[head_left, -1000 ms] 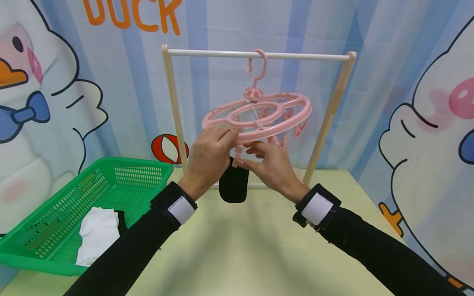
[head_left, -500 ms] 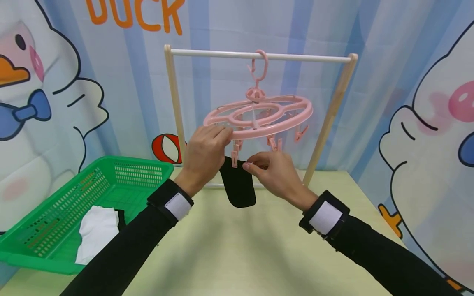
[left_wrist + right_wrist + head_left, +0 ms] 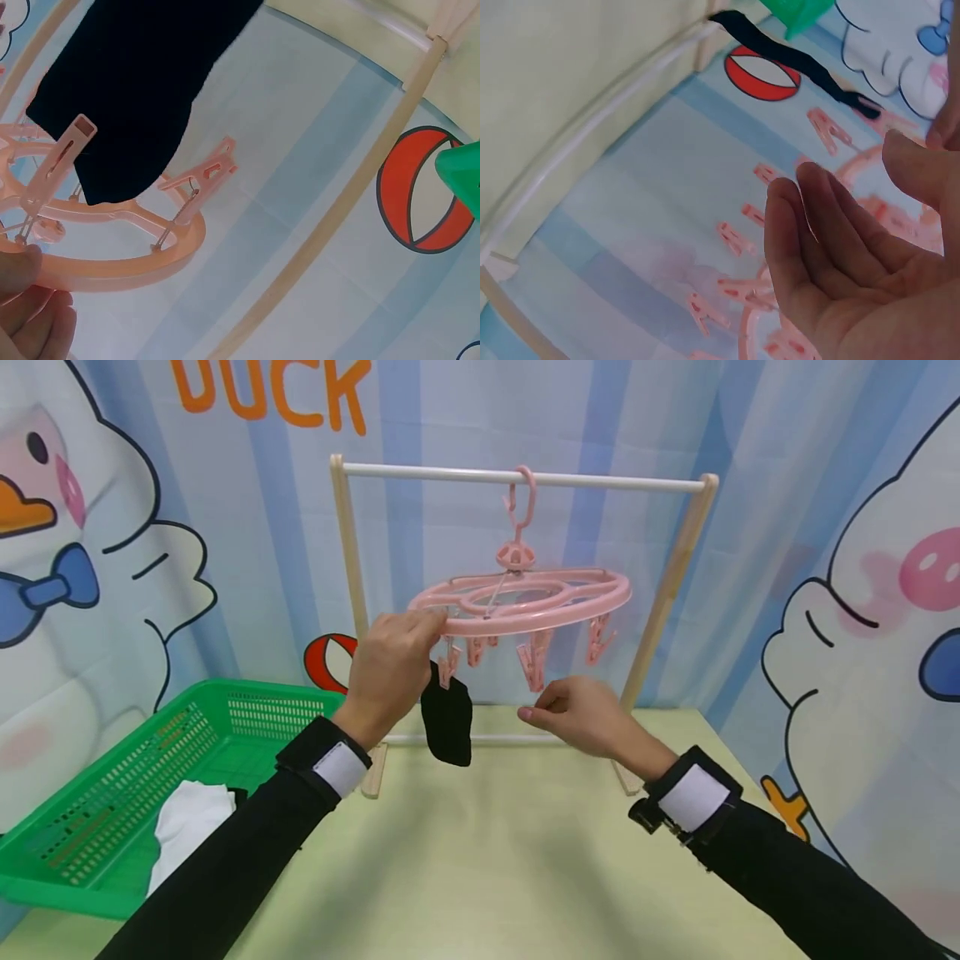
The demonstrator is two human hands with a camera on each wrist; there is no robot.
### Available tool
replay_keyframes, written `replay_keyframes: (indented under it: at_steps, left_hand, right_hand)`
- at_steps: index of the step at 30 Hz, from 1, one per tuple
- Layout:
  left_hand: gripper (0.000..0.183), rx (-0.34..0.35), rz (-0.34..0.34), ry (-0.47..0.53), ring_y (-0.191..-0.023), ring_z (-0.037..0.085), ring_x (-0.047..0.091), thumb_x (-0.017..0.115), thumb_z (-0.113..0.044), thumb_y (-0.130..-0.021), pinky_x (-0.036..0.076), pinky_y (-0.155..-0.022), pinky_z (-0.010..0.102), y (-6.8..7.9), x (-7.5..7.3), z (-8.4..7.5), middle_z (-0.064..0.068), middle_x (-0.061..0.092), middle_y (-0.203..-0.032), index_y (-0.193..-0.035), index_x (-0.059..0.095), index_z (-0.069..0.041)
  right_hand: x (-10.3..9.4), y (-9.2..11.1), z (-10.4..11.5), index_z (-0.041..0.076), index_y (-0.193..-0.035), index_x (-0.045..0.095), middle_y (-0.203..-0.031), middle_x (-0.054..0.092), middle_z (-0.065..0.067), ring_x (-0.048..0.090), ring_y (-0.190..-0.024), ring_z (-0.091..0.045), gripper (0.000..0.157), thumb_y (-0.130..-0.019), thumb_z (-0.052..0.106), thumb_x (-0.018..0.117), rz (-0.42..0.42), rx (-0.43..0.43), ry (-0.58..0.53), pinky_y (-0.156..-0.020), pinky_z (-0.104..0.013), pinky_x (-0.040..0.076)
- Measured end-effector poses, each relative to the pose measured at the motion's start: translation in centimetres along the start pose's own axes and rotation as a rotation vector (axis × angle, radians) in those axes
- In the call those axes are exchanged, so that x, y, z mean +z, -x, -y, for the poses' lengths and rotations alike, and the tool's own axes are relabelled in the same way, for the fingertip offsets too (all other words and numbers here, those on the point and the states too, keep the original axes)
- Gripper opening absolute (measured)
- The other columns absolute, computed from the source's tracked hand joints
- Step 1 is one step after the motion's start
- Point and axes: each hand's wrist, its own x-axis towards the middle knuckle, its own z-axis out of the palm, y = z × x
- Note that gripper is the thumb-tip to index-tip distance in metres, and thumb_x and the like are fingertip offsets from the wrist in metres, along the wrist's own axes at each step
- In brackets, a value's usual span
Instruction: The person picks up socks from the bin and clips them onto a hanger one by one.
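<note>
My left hand point(image 3: 392, 670) grips the near left rim of a round pink clip hanger point(image 3: 551, 620); in the left wrist view its thumb and fingers pinch the ring point(image 3: 124, 274). Beside that hand a black sock point(image 3: 447, 718) hangs by its edge from one pink clip point(image 3: 64, 165). Lower right of the hanger, my right hand point(image 3: 581, 714) is held in the air, fingers loosely bent, with nothing in it. Its thumb and fingertips stand apart in the right wrist view, where the sock point(image 3: 795, 56) shows edge-on.
The hanger hooks over the white bar point(image 3: 442, 472) of a wooden-legged rack. More clips point(image 3: 534, 660) dangle from its ring. A green basket point(image 3: 285, 693) at left holds a white cloth item point(image 3: 187, 822) and a bit of black cloth. A duck-print curtain hangs behind.
My right hand has let go of the sock and drawn away right and down. The hanger has turned, carrying the clipped sock leftward; my left hand moved left with the rim.
</note>
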Motion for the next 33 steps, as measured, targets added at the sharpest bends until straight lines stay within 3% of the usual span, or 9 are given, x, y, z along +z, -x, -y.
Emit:
replay_keyframes:
  at_steps: [4,7,13,17,27,33]
  left_hand:
    - [0.025,-0.005,0.009,0.008,-0.087,0.030,0.065,0.072,0.007,-0.083,0.055,-0.077,0.045,0.0,-0.2,0.2,0.017,0.070,-0.100,-0.106,0.065,0.002]
    - [0.026,-0.006,0.007,0.013,-0.089,0.030,0.065,0.073,0.006,-0.083,0.055,-0.079,0.045,0.0,-0.3,0.4,0.017,0.070,-0.102,-0.107,0.065,0.001]
    - [0.027,0.010,-0.012,0.010,-0.091,0.031,0.065,0.073,0.007,-0.083,0.055,-0.078,0.045,0.2,-0.2,0.5,0.017,0.069,-0.104,-0.107,0.065,0.002]
    - [0.028,0.016,-0.016,0.004,-0.092,0.031,0.065,0.072,0.008,-0.082,0.055,-0.078,0.045,0.2,-0.1,0.4,0.018,0.069,-0.105,-0.109,0.065,0.003]
    - [0.027,0.037,-0.025,-0.014,-0.093,0.030,0.065,0.071,0.008,-0.084,0.056,-0.076,0.044,0.4,0.2,0.2,0.018,0.070,-0.102,-0.110,0.068,0.004]
    - [0.025,0.049,-0.039,-0.026,-0.091,0.030,0.066,0.071,0.007,-0.084,0.056,-0.074,0.044,0.3,0.1,0.4,0.017,0.070,-0.101,-0.109,0.068,0.004]
  right_hand:
    - [-1.9,-0.4,0.0,0.004,-0.099,0.069,-0.089,0.070,-0.007,0.065,-0.081,-0.019,0.029,-0.089,0.032,0.071,-0.023,0.059,-0.077,-0.073,-0.041,0.054]
    - [-3.0,-0.8,0.1,0.000,-0.115,0.063,-0.102,0.069,-0.013,0.064,-0.093,-0.023,0.033,-0.092,0.023,0.069,-0.015,0.051,-0.172,-0.080,-0.044,0.054]
    - [-3.7,-1.7,0.7,0.004,-0.139,0.048,-0.128,0.057,-0.012,0.056,-0.113,-0.023,0.047,-0.096,0.015,0.063,0.048,0.060,-0.386,-0.092,-0.044,0.050]
    - [-3.5,-2.0,0.8,0.004,-0.138,0.049,-0.131,0.056,-0.011,0.054,-0.116,-0.023,0.045,-0.095,0.010,0.063,0.035,0.043,-0.459,-0.093,-0.044,0.049]
    - [-2.9,-2.6,0.8,0.001,-0.124,0.058,-0.117,0.064,-0.015,0.061,-0.105,-0.023,0.030,-0.094,0.004,0.063,-0.057,0.001,-0.478,-0.090,-0.045,0.050]
    - [-2.2,-2.3,1.2,0.008,-0.118,0.062,-0.105,0.066,-0.009,0.066,-0.091,-0.016,0.033,-0.088,0.013,0.074,-0.186,-0.010,-0.426,-0.080,-0.041,0.056]
